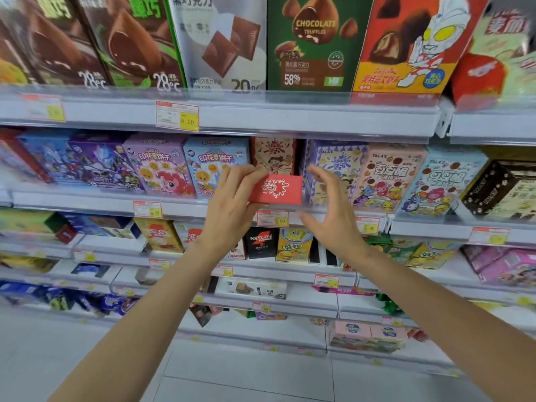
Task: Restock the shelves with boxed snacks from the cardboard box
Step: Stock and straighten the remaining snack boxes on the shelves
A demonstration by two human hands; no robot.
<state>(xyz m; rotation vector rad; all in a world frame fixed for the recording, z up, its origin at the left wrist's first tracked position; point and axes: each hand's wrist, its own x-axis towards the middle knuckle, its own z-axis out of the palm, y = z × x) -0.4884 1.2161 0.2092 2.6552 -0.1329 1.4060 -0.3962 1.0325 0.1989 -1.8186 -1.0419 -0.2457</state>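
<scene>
At front edge of 2nd shelf [174, 206], L hand [232, 204] grips red snack box [277, 189] by its left end, in gap btwn blue biscuit box [213, 166] & Tala's box [333, 166]. R hand [330, 210] hovers spread open just beside it, holding nothing.

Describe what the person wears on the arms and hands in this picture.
Nothing shows. The left hand and right hand are bare: no gloves, rings or watch. Both forearms are uncovered down to the picture's edge, with no sleeve in view.

I see a matt red card box [275, 190], glossy printed cartons [313, 42], clear plastic shelf rail [290, 117], paper price tags [177, 116], smooth floor tiles [246, 372].
</scene>
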